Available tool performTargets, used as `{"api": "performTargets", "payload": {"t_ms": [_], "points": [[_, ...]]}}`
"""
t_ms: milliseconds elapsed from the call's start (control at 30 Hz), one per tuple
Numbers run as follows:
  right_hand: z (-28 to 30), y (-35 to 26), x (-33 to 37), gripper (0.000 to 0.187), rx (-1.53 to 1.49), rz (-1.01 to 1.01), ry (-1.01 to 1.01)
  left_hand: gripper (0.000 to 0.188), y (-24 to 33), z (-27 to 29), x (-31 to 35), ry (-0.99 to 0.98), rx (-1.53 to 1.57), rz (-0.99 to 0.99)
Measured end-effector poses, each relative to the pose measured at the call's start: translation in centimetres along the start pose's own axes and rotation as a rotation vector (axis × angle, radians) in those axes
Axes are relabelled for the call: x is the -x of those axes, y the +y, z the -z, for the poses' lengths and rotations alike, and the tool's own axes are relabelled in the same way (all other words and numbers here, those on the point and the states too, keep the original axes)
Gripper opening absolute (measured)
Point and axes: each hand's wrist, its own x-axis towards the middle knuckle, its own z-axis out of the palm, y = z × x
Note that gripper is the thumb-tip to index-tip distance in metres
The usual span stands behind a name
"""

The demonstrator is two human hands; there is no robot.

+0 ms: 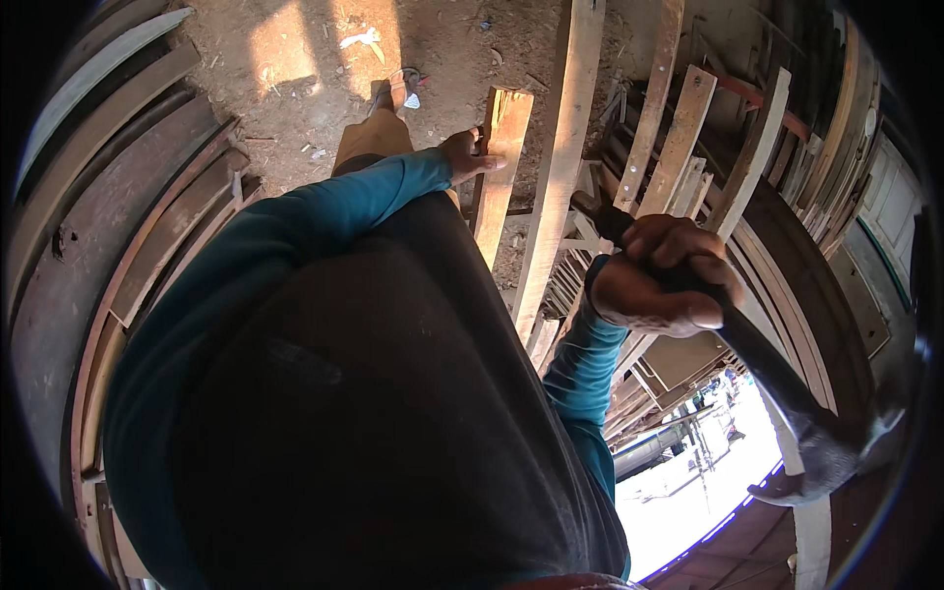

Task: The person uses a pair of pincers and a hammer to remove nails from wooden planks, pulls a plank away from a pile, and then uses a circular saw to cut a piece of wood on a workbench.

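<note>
My left hand (468,157) grips a short wooden plank (505,187) near its upper end, thumb across the face and fingers along the edge. The plank stands tilted, its lower part hidden behind my dark shirt. On the right, my right hand (674,275) is raised and closed around the dark handle of a claw hammer (772,379). The hammer's metal head points to the lower right, apart from the plank. Between my hands a long wooden beam (559,157) rises past the plank.
Several upright boards (680,138) lean at the right, with more timber stacked behind them. Long curved-looking boards (108,197) line the left side. Wood scraps (364,41) litter the dirt floor (231,59) around my foot. A bright opening (688,492) shows at the lower right.
</note>
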Motion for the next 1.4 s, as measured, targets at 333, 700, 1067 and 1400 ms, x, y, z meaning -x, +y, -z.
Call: {"api": "performTargets", "payload": {"t_ms": [333, 700, 1067, 1400], "points": [[-0.8, 0.9, 4.8, 0.034, 0.149, -0.773, -0.319, 0.072, -1.2, 0.4, -0.9, -0.083, -0.005, 0.078], [2.2, 7.6, 15.7, 0.045, 0.590, -0.856, -0.484, 0.082, -2.2, 0.3, -0.1, -0.189, 0.225, -0.024], [10.6, 3.2, 30.2, 0.034, 0.954, -1.048, 0.092, 0.061, -0.6, 1.0, -1.5, -0.177, -0.074, 0.030], [13.6, 4.2, 39.5, 0.037, 1.091, -0.901, 0.458, 0.072, 0.0, 1.7, 0.2, 0.036, -0.311, 0.053]]}}
